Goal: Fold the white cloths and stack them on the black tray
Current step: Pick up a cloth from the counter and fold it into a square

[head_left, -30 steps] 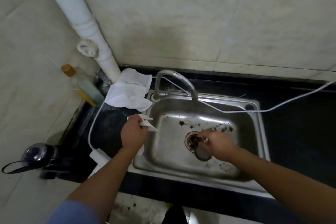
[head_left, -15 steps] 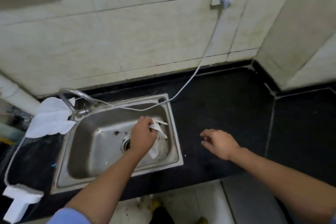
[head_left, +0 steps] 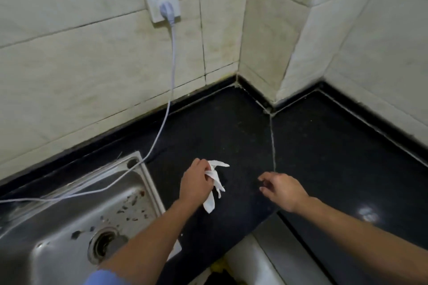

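My left hand (head_left: 194, 183) is closed around a small crumpled white cloth (head_left: 215, 183), whose loose ends hang down over the black countertop (head_left: 231, 136) just right of the sink. My right hand (head_left: 282, 188) hovers a short way to the right of the cloth, fingers spread and curled, holding nothing. No black tray shows in this view, and the other white cloths are out of sight.
A dirty steel sink (head_left: 69, 227) with its drain (head_left: 104, 242) fills the lower left. A white cable (head_left: 171, 71) runs from a wall socket (head_left: 162, 0) down across the sink rim. Tiled walls meet in a corner behind the counter.
The view has swung right, away from the tap and the cloth pile. My left hand carried the cloth from over the sink to over the countertop. My right hand left the drain and moved right.
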